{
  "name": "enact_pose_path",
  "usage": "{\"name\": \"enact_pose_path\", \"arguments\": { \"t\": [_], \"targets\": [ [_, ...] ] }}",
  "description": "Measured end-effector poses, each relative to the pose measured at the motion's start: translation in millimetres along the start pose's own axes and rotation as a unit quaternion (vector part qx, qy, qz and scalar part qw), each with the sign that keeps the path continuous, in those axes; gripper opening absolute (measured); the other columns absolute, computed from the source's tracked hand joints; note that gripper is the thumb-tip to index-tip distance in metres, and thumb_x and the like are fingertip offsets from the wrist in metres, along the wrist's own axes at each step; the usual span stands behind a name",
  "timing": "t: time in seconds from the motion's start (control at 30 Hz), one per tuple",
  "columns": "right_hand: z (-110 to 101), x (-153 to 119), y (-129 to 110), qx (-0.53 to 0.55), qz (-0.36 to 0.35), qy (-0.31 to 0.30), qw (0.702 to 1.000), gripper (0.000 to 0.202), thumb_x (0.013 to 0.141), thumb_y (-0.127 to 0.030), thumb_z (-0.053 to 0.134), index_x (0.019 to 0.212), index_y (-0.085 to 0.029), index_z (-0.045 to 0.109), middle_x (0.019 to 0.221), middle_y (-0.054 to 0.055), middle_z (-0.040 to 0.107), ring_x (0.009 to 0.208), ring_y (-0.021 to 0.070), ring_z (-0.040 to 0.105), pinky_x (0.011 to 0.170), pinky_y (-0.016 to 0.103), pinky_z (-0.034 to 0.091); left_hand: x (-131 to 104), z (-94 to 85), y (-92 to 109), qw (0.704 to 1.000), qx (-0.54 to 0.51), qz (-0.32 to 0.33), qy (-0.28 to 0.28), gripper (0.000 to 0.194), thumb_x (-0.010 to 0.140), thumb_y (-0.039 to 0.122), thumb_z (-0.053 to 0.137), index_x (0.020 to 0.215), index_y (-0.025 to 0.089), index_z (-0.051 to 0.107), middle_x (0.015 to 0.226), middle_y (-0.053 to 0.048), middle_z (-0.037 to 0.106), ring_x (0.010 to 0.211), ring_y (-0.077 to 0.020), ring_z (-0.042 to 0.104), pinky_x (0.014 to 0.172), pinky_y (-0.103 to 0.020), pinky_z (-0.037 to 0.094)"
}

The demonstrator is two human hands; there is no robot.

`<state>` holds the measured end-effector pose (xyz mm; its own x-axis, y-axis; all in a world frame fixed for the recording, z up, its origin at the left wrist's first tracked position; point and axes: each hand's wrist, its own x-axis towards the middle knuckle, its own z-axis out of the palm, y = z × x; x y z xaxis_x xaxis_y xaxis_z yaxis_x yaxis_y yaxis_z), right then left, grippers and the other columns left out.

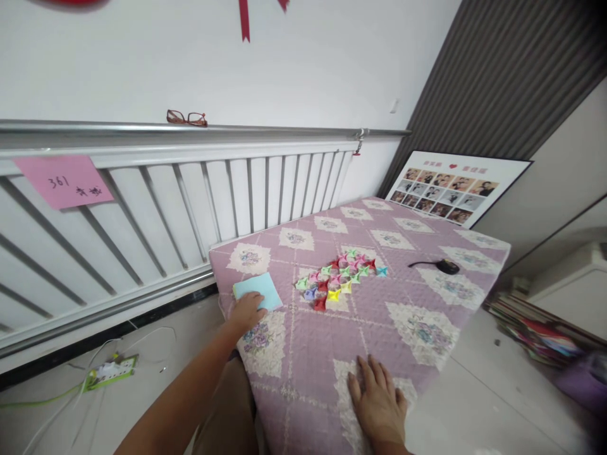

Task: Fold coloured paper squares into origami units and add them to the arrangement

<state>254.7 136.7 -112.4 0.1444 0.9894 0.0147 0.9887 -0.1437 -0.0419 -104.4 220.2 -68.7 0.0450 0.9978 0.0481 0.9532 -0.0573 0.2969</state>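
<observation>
1. The left hand (247,311), left of the frame's centre, rests bent fingers on a smooth, square pale-blue paper stack (263,287); whether they pinch it, I cannot tell. Its bare forearm (183,385) slants up from the bottom edge.
2. The right hand (378,399), lower right of centre, lies open, palm down, fingers extended on a puckered mauve floral tablecloth (341,338).
3. Crisp, pointed, multicoloured origami pieces (334,279) cluster near the frame's centre.
4. Right of them sits a rounded black corded device (447,266).
</observation>
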Motion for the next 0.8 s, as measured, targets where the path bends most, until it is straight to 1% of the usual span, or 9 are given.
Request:
{"name": "enact_pose_path", "arguments": {
  "t": [0.13, 0.23, 0.33, 0.47, 0.53, 0.6, 0.7, 0.77, 0.8],
  "targets": [
    [0.6, 0.0, 0.7, 0.001, -0.001, 0.005, 1.0, 0.058, 0.086, -0.051, 0.028, 0.135, -0.028, 0.047, 0.15, 0.001, 0.035, 0.139, 0.024, 0.024, 0.107, 0.051, 0.02, 2.4, -1.3, 1.0, 1.0, 0.001, 0.014, 0.007, 0.03, 0.092, 0.032, 0.042, 0.11, 0.019, 0.063, 0.124, -0.007, 0.06, 0.116, -0.0216, 0.052, 0.101, -0.034, 0.038],
    [2.5, 0.0, 2.0, 0.003, -0.003, 0.01, 1.0, 0.058, 0.086, -0.052, 0.029, 0.135, -0.028, 0.048, 0.149, 0.001, 0.035, 0.139, 0.0243, 0.024, 0.107, 0.051, 0.021, 4.0, -1.8, 1.3, 1.0, 0.005, 0.024, 0.016, 0.034, 0.096, 0.03, 0.034, 0.103, 0.019, 0.065, 0.115, -0.006, 0.064, 0.108, -0.0187, 0.056, 0.099, -0.032, 0.039],
    [4.8, 0.1, 3.1, 0.007, -0.008, 0.017, 1.0, 0.058, 0.086, -0.052, 0.029, 0.134, -0.027, 0.048, 0.149, 0.002, 0.036, 0.138, 0.0247, 0.025, 0.106, 0.052, 0.021, 4.6, -0.4, 1.1, 0.999, 0.015, 0.026, 0.026, 0.037, 0.097, 0.029, 0.029, 0.101, 0.017, 0.064, 0.105, -0.008, 0.066, 0.102, -0.0191, 0.059, 0.094, -0.032, 0.042],
    [6.0, 0.6, 3.9, 0.017, -0.011, 0.024, 1.0, 0.057, 0.085, -0.051, 0.03, 0.133, -0.027, 0.05, 0.148, 0.003, 0.037, 0.138, 0.0256, 0.026, 0.106, 0.053, 0.022, 4.0, -0.7, 1.9, 0.998, 0.037, 0.034, 0.044, 0.034, 0.097, 0.028, 0.031, 0.097, 0.016, 0.063, 0.096, -0.01, 0.066, 0.094, -0.0214, 0.06, 0.087, -0.033, 0.045],
    [5.8, 1.1, 4.0, 0.023, -0.01, 0.025, 0.999, 0.057, 0.085, -0.051, 0.031, 0.133, -0.026, 0.05, 0.148, 0.004, 0.038, 0.138, 0.0261, 0.026, 0.106, 0.053, 0.022, 3.8, -5.9, 2.5, 0.996, 0.051, 0.041, 0.056, 0.031, 0.096, 0.026, 0.034, 0.094, 0.016, 0.063, 0.093, -0.011, 0.066, 0.093, -0.023, 0.06, 0.086, -0.035, 0.045],
    [5.6, 1.6, 4.0, 0.028, -0.01, 0.025, 0.999, 0.056, 0.085, -0.051, 0.031, 0.132, -0.026, 0.051, 0.148, 0.004, 0.038, 0.138, 0.0262, 0.027, 0.106, 0.054, 0.023, 2.5, -15.2, 4.3, 0.994, 0.063, 0.049, 0.07, 0.029, 0.096, 0.025, 0.035, 0.093, 0.015, 0.062, 0.094, -0.012, 0.065, 0.094, -0.0245, 0.06, 0.087, -0.037, 0.045],
    [5.2, 1.3, 3.8, 0.034, -0.009, 0.031, 0.999, 0.055, 0.085, -0.051, 0.032, 0.131, -0.026, 0.052, 0.147, 0.004, 0.039, 0.137, 0.0258, 0.028, 0.106, 0.053, 0.022, -6.5, -30.4, 15.8, 0.991, 0.074, 0.072, 0.088, 0.03, 0.097, 0.024, 0.032, 0.099, 0.016, 0.061, 0.105, -0.012, 0.064, 0.103, -0.0249, 0.057, 0.092, -0.041, 0.043],
    [4.3, 0.1, 3.2, 0.041, -0.011, 0.036, 0.998, 0.055, 0.086, -0.05, 0.033, 0.131, -0.026, 0.052, 0.147, 0.004, 0.04, 0.136, 0.0258, 0.029, 0.106, 0.053, 0.023, -20.7, -33.2, 33.7, 0.988, 0.075, 0.097, 0.09, 0.029, 0.097, 0.025, 0.032, 0.102, 0.017, 0.06, 0.111, -0.01, 0.062, 0.107, -0.0235, 0.055, 0.095, -0.04, 0.042],
    [3.6, -0.8, 2.8, 0.045, -0.012, 0.038, 0.998, 0.054, 0.086, -0.05, 0.033, 0.131, -0.025, 0.052, 0.146, 0.004, 0.041, 0.136, 0.0261, 0.029, 0.105, 0.053, 0.023, -30.6, -30.6, 45.8, 0.987, 0.074, 0.112, 0.086, 0.028, 0.097, 0.025, 0.034, 0.103, 0.018, 0.061, 0.112, -0.009, 0.062, 0.107, -0.0222, 0.055, 0.096, -0.039, 0.042]
  ]
}}
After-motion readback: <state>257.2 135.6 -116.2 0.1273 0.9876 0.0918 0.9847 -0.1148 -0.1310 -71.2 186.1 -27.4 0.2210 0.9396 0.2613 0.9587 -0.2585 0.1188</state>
